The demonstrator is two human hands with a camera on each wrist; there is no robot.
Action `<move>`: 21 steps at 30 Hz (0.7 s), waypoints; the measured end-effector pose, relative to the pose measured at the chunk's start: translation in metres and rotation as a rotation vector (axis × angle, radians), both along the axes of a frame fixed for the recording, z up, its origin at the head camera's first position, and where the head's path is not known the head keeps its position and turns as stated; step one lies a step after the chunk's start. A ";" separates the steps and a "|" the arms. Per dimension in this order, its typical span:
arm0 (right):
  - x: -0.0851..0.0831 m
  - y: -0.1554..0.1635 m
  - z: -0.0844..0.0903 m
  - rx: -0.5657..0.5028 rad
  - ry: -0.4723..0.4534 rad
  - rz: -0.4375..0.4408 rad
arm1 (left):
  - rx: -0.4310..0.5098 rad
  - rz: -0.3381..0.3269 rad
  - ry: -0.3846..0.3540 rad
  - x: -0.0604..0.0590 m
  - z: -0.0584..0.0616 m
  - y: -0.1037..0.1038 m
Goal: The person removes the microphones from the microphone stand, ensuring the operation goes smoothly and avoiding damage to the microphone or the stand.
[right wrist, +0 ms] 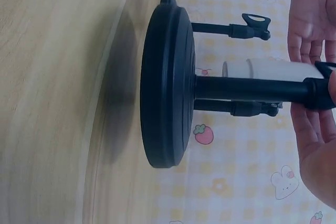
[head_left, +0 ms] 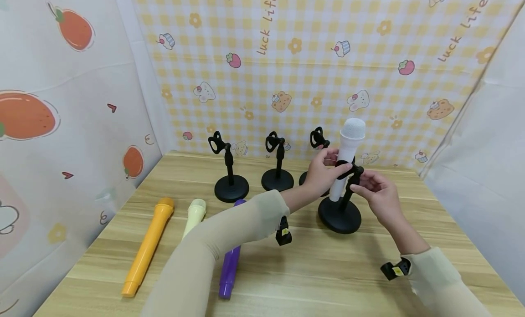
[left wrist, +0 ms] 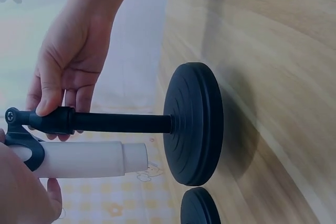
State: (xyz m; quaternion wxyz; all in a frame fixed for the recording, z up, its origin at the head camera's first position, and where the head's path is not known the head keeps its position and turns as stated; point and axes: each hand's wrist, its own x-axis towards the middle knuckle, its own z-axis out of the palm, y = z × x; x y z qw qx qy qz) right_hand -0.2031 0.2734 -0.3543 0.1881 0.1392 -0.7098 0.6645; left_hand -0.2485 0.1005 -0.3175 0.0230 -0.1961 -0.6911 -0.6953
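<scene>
A white microphone (head_left: 348, 144) stands slightly tilted in the clip of a black desktop microphone stand (head_left: 339, 217), its mesh head up and its tail above the round base. My left hand (head_left: 321, 173) holds the microphone at the clip, with the thumb across the front. On the stand's other side, my right hand (head_left: 381, 194) pinches the upper post just below the clip joint. The left wrist view shows the right thumb and fingers around the post collar (left wrist: 58, 120), beside the microphone's lower body (left wrist: 89, 159).
Three more black stands with unfilled clips line the back: one at left (head_left: 231, 188), one in the middle (head_left: 277, 179), one partly behind my left hand (head_left: 317, 137). At left lie an orange microphone (head_left: 147, 248), a pale yellow one (head_left: 196, 212) and a purple one (head_left: 230, 269), partly under my left sleeve.
</scene>
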 end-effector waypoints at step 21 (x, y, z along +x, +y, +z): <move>-0.003 0.004 -0.005 0.011 -0.085 0.254 | 0.079 -0.018 -0.047 0.015 -0.012 -0.023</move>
